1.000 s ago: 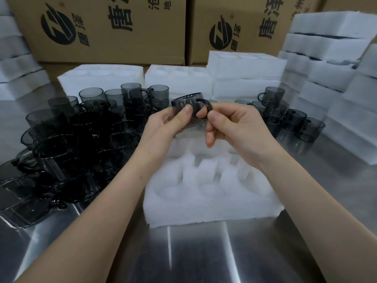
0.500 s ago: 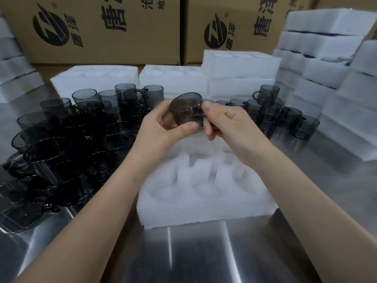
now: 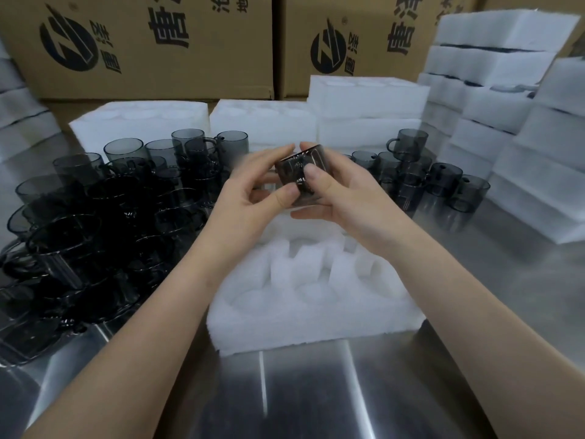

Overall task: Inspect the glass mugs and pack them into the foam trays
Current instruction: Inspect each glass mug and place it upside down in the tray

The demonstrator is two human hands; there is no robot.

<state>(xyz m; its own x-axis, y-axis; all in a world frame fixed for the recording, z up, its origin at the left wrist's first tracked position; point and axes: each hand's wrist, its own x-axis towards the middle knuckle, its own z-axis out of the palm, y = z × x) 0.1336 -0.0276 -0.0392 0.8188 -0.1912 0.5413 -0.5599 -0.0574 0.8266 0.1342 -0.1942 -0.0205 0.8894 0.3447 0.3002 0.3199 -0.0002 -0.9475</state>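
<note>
Both forearms reach in over foam tray (image 3: 316, 315) at table centre; left hand (image 3: 253, 191) and right hand (image 3: 342, 194) curl around one glass mug (image 3: 299, 175), thumbs on top.

On left cardboard box (image 3: 190, 74) — logo, "唐"; right cardboard box (image 3: 373, 80) — logo, "唐泽".
</note>
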